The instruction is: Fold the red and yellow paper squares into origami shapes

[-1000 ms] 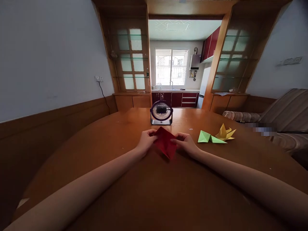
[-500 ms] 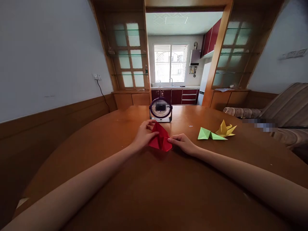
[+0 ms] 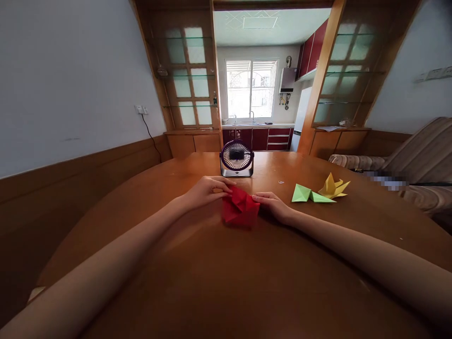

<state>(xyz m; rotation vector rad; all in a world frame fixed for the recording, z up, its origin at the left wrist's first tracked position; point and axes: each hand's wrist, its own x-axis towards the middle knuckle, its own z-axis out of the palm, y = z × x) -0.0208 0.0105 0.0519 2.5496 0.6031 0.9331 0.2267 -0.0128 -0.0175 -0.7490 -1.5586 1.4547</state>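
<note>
Red paper (image 3: pixel 240 211): half-folded, creases unfinished; your left hand (image 3: pixel 206 188) presses flat on it, right hand (image 3: pixel 271 205) pinches its edge.

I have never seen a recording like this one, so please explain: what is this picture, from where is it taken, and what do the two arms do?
The picture comes from one camera worn on a person's head, looking forward and down, so the two bare arms are the person's own. No machine is involved. The left hand and the right hand both touch a folded red paper that rests on a brown wooden table, one hand at each side. To the right lie a green folded paper and a yellow folded paper, touched by no hand. Behind the red paper stands a small desk fan. Further back is a kitchen with a window.
</note>
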